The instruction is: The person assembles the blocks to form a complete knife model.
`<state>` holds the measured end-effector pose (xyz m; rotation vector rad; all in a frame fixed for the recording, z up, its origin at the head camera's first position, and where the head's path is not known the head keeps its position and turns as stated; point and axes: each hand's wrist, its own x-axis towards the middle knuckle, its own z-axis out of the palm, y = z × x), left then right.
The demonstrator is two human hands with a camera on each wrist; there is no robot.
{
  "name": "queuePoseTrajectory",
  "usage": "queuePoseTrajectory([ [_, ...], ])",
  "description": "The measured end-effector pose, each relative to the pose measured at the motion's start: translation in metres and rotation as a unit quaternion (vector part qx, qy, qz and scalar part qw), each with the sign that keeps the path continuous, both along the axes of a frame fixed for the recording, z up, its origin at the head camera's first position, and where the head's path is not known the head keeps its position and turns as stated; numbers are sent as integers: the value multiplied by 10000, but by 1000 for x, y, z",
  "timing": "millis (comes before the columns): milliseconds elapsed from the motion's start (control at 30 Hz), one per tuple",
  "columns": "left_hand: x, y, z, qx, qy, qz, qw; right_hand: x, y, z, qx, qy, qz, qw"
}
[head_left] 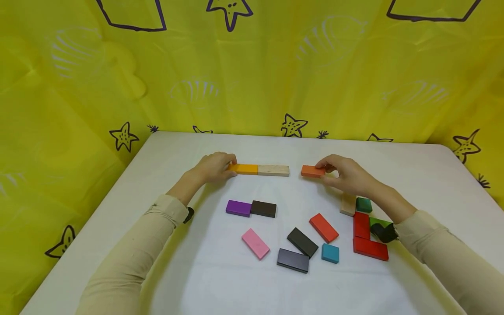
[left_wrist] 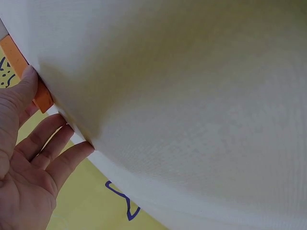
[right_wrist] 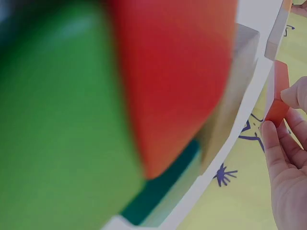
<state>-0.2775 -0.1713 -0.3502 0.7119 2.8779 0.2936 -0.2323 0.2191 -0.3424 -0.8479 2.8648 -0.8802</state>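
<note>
At the back of the table my left hand (head_left: 214, 167) pinches the left end of a yellow-orange block (head_left: 245, 169) between thumb and index finger. That block meets a plain wooden block (head_left: 273, 170) end to end. In the left wrist view the thumb presses the side of the orange block (left_wrist: 14, 55), with the other fingers (left_wrist: 72, 158) spread beside it. My right hand (head_left: 346, 173) grips an orange-red block (head_left: 312, 171) by its right end. A short gap lies between this block and the wooden one; both lie roughly in line.
Nearer stand a purple block (head_left: 238, 208) and a dark brown block (head_left: 264, 208), end to end. Loose pink (head_left: 255, 243), black (head_left: 302, 242), grey (head_left: 293, 260), red (head_left: 323, 227) and blue (head_left: 330, 253) blocks lie in front. Under the right forearm sit several blocks, including a dark green one (head_left: 364, 204).
</note>
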Motion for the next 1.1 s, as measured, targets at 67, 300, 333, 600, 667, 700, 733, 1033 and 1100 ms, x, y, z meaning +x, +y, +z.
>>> queuePoseTrajectory([
  [67,0,0,0,-16,8,-6,10000,-2,-4,1,13,-17,62,10000],
  [300,1,1,-1,13,-35,3,10000,-11,-15,1,132,-71,271,9995],
  [333,1,1,-1,21,-41,6,10000,-12,-16,1,152,-64,303,9994],
  [600,-1,1,-2,1,-6,31,10000,-22,-24,-4,349,-81,516,9980],
  [667,-2,0,-2,12,-11,22,10000,-24,-25,-4,428,-151,514,9976],
  [700,-2,0,-2,16,-17,13,10000,-25,-25,-5,480,-175,509,9974],
  [733,-2,0,-1,17,-15,7,10000,-26,-25,-5,520,-208,506,9971],
  [1033,0,0,1,55,10,-2,10000,-31,-32,-2,734,-288,557,9953],
  [1100,0,0,0,50,9,-5,10000,-32,-34,-1,730,-268,578,9953],
])
